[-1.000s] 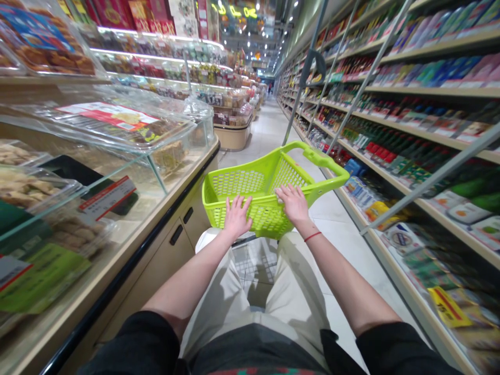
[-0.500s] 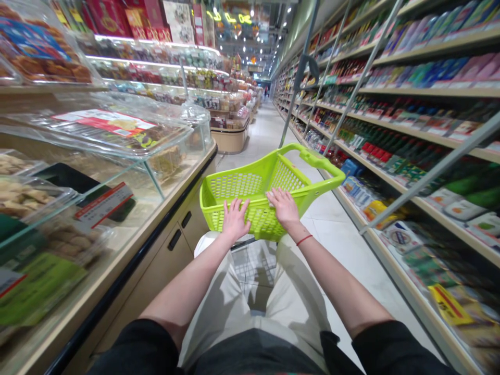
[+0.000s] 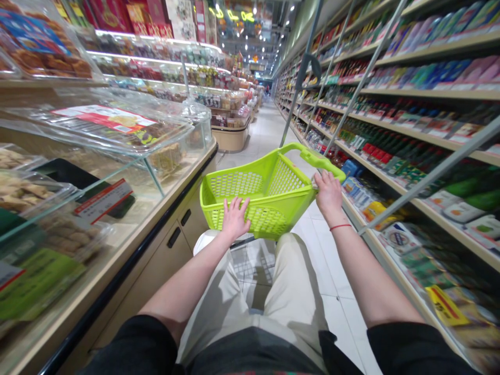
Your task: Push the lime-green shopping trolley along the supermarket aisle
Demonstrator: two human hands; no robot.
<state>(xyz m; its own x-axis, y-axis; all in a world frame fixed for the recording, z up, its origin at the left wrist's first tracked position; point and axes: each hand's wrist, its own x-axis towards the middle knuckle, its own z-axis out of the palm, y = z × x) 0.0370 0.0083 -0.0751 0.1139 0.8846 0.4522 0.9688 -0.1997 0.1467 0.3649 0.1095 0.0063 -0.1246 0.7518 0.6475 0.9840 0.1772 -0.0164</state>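
A bright green shopping cart basket [image 3: 234,182] with perforated walls stands just in front of my knees; its inside looks bare. My left hand [image 3: 235,217] lies with fingers spread on the near side wall, touching it without wrapping round it. Over by the handle [image 3: 326,162], my right hand [image 3: 328,191] rests on the basket's side arm, fingers bent over it. Something small, white and crumpled, like a tissue [image 3: 314,180], shows at its fingertips. The palm side of this hand is hidden.
A wooden display counter [image 3: 156,208] with glass guards and packed foods runs close on my left. Stocked shelves [image 3: 422,140] line the right, with slanted grey poles [image 3: 429,179] before them. A tiled aisle [image 3: 266,114] leads ahead between them.
My right hand has slid right along the basket, from the middle of its near wall to beside the handle, carrying the white tissue. My left hand and the basket have stayed in place.
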